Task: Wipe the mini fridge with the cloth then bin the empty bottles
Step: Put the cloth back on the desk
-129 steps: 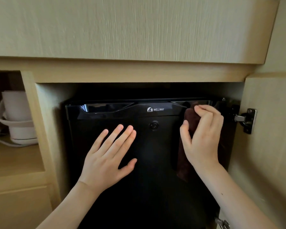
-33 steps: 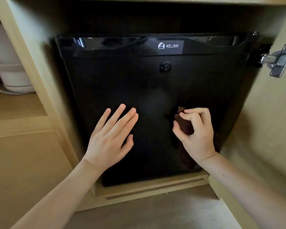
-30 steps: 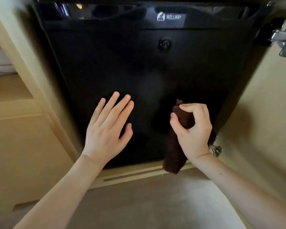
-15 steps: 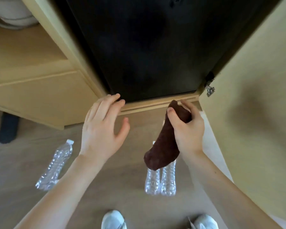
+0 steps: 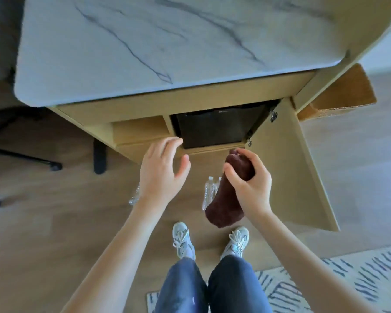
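The right hand [image 5: 250, 184] is wrapped tight round the top of the brown cloth [image 5: 226, 207] — the rest of the cloth hangs down loose, above the floor [image 5: 54, 222]. The left hand [image 5: 160, 172] holds nothing, with its fingers spread. Both hands are up in the air, side by side but apart.

The black fridge [image 5: 215, 128] sits shut in its hole under the bench [image 5: 145, 41], past the fingertips. The wood door [image 5: 287, 172] stands open just right of the cloth.

Two bottles [image 5: 209, 192] lie together on the floor, partly behind the cloth. One more bottle [image 5: 134, 197] peeks out from behind the left wrist. The shoes [image 5: 183, 240] stand near them — bare floor spreads wide on the left.
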The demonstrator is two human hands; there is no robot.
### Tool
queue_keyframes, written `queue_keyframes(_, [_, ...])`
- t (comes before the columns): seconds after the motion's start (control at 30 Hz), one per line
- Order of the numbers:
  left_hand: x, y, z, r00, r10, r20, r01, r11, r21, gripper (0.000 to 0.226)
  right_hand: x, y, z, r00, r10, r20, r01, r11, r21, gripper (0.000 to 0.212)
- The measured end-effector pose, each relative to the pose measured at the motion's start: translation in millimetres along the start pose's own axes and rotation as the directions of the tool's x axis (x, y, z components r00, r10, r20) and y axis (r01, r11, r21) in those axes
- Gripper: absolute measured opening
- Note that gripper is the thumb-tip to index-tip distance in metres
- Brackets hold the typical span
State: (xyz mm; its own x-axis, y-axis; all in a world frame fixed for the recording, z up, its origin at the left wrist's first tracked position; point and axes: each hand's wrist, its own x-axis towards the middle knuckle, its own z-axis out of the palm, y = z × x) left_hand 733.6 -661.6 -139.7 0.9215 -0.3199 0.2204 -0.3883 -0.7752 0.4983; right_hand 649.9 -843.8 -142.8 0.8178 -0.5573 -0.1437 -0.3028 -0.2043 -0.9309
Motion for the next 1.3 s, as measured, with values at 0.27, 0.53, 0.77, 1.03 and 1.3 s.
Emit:
queue_keyframes(0.27, [-25,55,-149,0.991,0.114,-0.071,-0.113,0.993,0.02,0.047,-61,-137,-47,0.985,-0.169,-0.017,0.17,0.984,0.059,0.039])
queue_keyframes(0.53, [-106,52,-180,0.986,0.166,-0.015,-0.159,0.963,0.218,0.048,-95,-158,-66,0.974,-0.227,0.025,0.223,0.968,0.114,0.037])
queue_keyframes(0.77, [-208,45,-168,0.976,-0.197,-0.095,0.217,0.926,0.309,0.049,-115,-145,-63,0.936,-0.257,0.239,0.239,0.966,0.103,0.037])
queue_keyframes(1.03, [-291,63,-192,0.772,-0.535,-0.342,0.628,0.725,0.284,0.052,-144,-147,-27,0.722,-0.34,0.602,0.336,0.934,0.125,0.039])
queue_keyframes(1.3, [-410,70,-224,0.491,-0.711,-0.503,0.857,0.497,0.134,0.049,-232,-166,38,0.488,-0.429,0.76,0.408,0.882,0.236,0.039])
